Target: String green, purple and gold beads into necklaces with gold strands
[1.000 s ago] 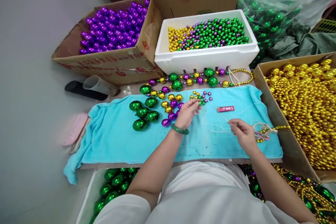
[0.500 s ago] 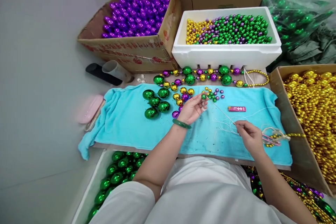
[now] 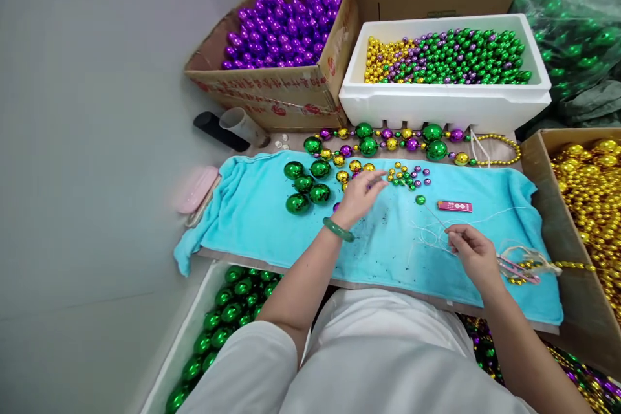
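Note:
My right hand (image 3: 474,255) pinches a long thin needle (image 3: 435,216) that slants up and to the left. A green bead (image 3: 420,199) sits on the needle. My left hand (image 3: 359,197), a green bangle (image 3: 338,229) at its wrist, is over the towel with thumb and fingers apart and nothing in them. Its fingertips are close to a group of small gold, green and purple beads (image 3: 398,173). Gold and purple balls (image 3: 342,176) lie partly hidden behind that hand, with big green balls (image 3: 303,184) to their left. Loose thread (image 3: 429,236) lies near my right hand.
A blue towel (image 3: 262,220) covers the table. Behind it lies a finished-looking bead string (image 3: 369,146), before a white foam box (image 3: 446,103) of small beads and a carton (image 3: 272,94) of purple balls. A lighter-sized pink packet (image 3: 455,206) and gold-bead carton (image 3: 557,207) are at right.
My left hand has let go of the green bead, which is now further down the needle, and its fingers have opened. The whole view has shifted, with things appearing further right.

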### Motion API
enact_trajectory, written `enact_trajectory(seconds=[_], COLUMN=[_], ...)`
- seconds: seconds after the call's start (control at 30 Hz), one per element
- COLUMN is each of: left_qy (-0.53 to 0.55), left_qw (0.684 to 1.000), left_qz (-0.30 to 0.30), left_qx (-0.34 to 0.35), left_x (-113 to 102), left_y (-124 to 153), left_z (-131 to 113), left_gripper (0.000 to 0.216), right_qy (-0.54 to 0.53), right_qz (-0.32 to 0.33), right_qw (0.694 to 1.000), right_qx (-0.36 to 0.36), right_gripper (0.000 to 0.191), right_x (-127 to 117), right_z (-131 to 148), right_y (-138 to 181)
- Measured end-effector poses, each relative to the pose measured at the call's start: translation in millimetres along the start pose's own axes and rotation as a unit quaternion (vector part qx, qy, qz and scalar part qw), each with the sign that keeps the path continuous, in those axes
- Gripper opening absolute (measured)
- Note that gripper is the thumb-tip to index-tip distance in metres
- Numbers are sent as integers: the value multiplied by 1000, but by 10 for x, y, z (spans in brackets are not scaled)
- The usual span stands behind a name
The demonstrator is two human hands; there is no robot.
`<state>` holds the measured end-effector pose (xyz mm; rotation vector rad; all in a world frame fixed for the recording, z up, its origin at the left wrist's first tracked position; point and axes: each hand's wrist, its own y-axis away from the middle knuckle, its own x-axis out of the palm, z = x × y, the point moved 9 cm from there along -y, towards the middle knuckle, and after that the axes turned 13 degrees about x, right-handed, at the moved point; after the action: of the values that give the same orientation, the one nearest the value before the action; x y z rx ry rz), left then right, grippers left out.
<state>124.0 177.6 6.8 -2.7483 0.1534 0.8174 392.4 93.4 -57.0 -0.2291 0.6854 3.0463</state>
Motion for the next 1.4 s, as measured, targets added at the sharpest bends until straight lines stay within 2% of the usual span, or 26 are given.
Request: enact_trajectory(seconds=[0.03, 0.1, 0.17, 0.3, 0.4, 0.43, 0.5, 0.57, 0.6, 0.63, 0.7, 0.77, 0.87, 1.1, 1.27, 1.4], left_qy=[-108, -278, -360, -373, -347, -327, -238, -51, 71, 195, 391, 487, 530, 547, 543, 530], left_qw=[994, 961, 931, 920, 929, 939, 970, 992, 983, 958, 881, 824, 792, 773, 776, 804], left_qz=[-8, 4, 50, 117, 126, 109, 31, -69, -108, -133, -152, -157, -157, -162, -157, -124], left_qx=[10, 2, -16, -21, -22, -23, -39, -92, -129, -166, -219, -244, -260, -276, -279, -240], left_x=[-135, -324, -374, -256, -185, -202, -312, -422, -418, -366, -204, -89, -11, 26, 54, 106], left_y=[-37, -107, -165, -221, -228, -232, -228, -170, -122, -74, 1, 46, 74, 86, 102, 79], left_z=[43, 176, 337, 489, 470, 440, 376, 382, 409, 426, 384, 304, 222, 196, 195, 104], left_gripper=[30, 28, 28, 30, 26, 24, 24, 26, 27, 26, 22, 16, 12, 13, 10, 15], right_qy=[-16, -33, -34, -21, -10, -6, 2, 12, 16, 19, 20, 12, -5, 0, 7, 21], right_qz=[2, 7, 12, 16, 16, 15, 16, 20, 23, 26, 27, 24, 16, 8, 11, 7], right_qw=[1000, 999, 999, 1000, 1000, 1000, 1000, 1000, 999, 999, 999, 999, 999, 1000, 1000, 999], right_qx=[6, 16, 18, 8, -3, -5, -11, -19, -24, -29, -34, -33, -34, -25, -22, -33], right_gripper=[22, 23, 23, 23, 24, 25, 25, 25, 24, 24, 23, 24, 24, 24, 26, 25], right_x=[12, 41, 73, 130, 167, 177, 203, 242, 268, 294, 342, 377, 391, 342, 339, 353], right_z=[-17, -45, -56, -13, 41, 54, 74, 96, 112, 130, 173, 218, 273, 208, 193, 232], right_y=[-17, -42, -55, -62, -61, -59, -51, -33, -21, -7, 17, 34, 47, 33, 31, 20])
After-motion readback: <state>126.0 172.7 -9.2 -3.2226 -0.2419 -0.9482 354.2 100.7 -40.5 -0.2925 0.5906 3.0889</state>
